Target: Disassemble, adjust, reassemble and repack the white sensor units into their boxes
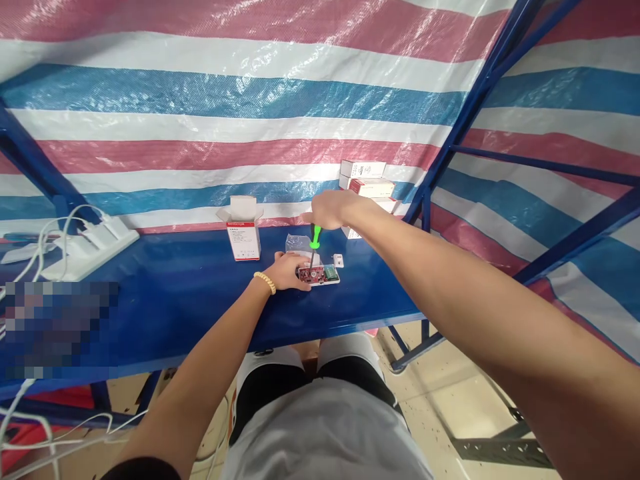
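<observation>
- Right hand point(327, 209): fingers curled round green-handled screwdriver point(315, 239); shaft near upright, tip down at circuit board point(319, 275).
- Left hand point(289, 271): thumb and fingers pinching board's left end.
- Board: in white casing, long axis left-right, on blue table point(190, 293).
- Beyond: open carton point(244, 241), striped sheeting point(240, 93), blue frame point(435, 173).

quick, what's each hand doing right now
Left hand: closed on the left end of the cased circuit board.
Right hand: closed around the screwdriver.
</observation>
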### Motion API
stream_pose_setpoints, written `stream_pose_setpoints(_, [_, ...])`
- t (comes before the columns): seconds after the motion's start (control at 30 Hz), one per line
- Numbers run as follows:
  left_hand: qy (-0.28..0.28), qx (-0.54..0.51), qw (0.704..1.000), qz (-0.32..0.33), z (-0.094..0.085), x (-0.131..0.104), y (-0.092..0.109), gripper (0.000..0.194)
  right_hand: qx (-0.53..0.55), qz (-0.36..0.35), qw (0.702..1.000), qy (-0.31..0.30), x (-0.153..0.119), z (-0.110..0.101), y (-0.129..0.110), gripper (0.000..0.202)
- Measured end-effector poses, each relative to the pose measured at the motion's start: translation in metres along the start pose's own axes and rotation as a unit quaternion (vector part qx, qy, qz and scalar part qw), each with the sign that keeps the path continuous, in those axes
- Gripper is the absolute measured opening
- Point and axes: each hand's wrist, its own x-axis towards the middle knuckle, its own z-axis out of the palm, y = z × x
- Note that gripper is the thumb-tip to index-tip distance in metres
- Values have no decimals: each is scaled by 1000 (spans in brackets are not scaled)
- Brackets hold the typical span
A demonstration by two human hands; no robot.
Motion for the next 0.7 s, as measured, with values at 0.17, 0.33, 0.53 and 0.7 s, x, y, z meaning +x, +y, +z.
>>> stream_pose_setpoints(0.17, [18,-9,999,-36,5,-4,-1,80,-47,151,976,-147,-15,-17,-23,48])
stream_pose_setpoints(0.33, [40,20,993,-111,15,-12,6,77,-6,146,957,-250,-16,-20,-31,32])
stream_pose_setpoints(0.53, [75,32,973,-215,34,-23,24,70,-146,139,965,-165,-16,-17,-45,23])
stream_pose_setpoints(0.7, [102,34,965,-240,45,-29,34,65,-80,189,963,-174,-21,-19,-37,34])
